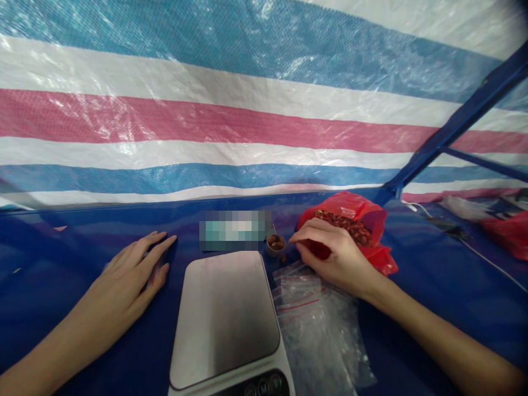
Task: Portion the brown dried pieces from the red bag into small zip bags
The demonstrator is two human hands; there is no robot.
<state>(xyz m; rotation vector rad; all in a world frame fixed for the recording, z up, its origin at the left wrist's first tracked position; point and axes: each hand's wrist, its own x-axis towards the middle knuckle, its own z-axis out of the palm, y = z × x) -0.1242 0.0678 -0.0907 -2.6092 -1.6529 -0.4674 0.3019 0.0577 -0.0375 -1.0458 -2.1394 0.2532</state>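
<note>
My left hand (138, 269) rests over the blue surface to the left of the kitchen scale (226, 319), its fingers stretched out. Something faintly shiny shows under that palm, too hidden to name. My right hand (334, 256) is closed in a pinch, thumb and forefinger meeting beside a small cup (275, 251) with a few brown nuts inside. What the pinch holds, if anything, cannot be made out. Behind this hand lies an open red plastic bag (377, 220) full of reddish-brown nuts (348, 224). The scale's metal plate carries nothing.
Clear zip bags (322, 335) lie in a pile right of the scale. A blurred-out, greenish box-like item (235, 230) sits behind it. Striped plastic sheeting (206, 115) hangs at the back. A blue metal bar (454, 126) and a white cable (495, 258) are on the right.
</note>
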